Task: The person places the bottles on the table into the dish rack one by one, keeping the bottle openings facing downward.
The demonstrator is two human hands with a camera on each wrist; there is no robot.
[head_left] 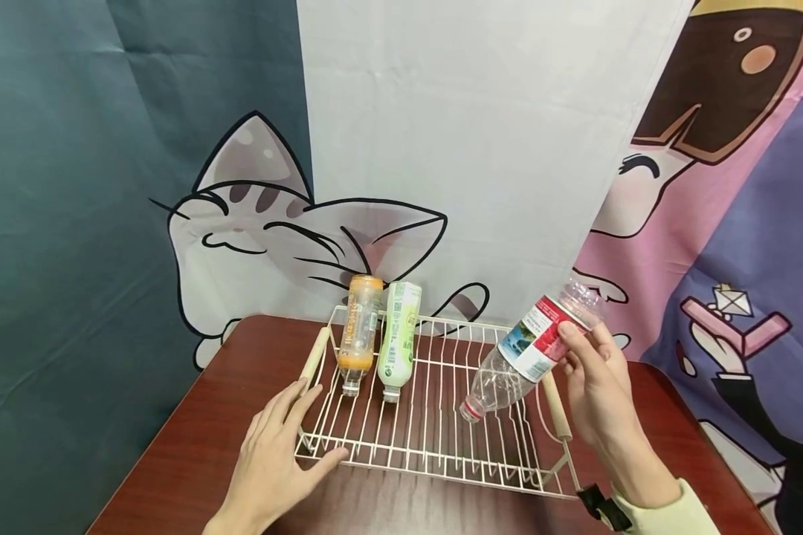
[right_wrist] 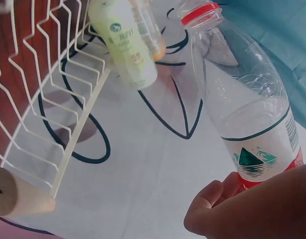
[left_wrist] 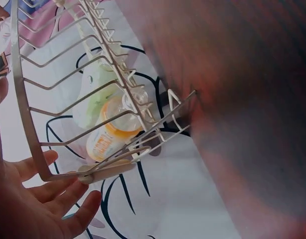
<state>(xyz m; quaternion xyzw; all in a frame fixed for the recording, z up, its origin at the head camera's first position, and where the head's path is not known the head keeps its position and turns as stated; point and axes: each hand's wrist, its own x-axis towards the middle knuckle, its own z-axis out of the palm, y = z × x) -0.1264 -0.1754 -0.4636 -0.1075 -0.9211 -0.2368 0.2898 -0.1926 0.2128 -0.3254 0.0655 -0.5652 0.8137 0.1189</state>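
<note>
My right hand [head_left: 595, 379] grips a clear plastic bottle [head_left: 529, 342] round its red, white and blue label. The bottle tilts neck down to the left, over the right part of a white wire rack [head_left: 435, 476]. In the right wrist view its red-ringed neck [right_wrist: 200, 13] shows no cap. Inside the rack, an orange-and-clear bottle [head_left: 360, 327] and a pale green bottle [head_left: 399, 334] lean side by side, necks toward me. My left hand [head_left: 274, 446] is at the rack's front left corner, fingers spread and loosely bent, fingertips right by the left wooden handle [head_left: 317, 353].
The rack stands on a dark red-brown table [head_left: 241, 364]. A second wooden handle [head_left: 555, 407] is on its right side, below the held bottle. Behind the table hangs a cloth [head_left: 482, 148] with cartoon drawings.
</note>
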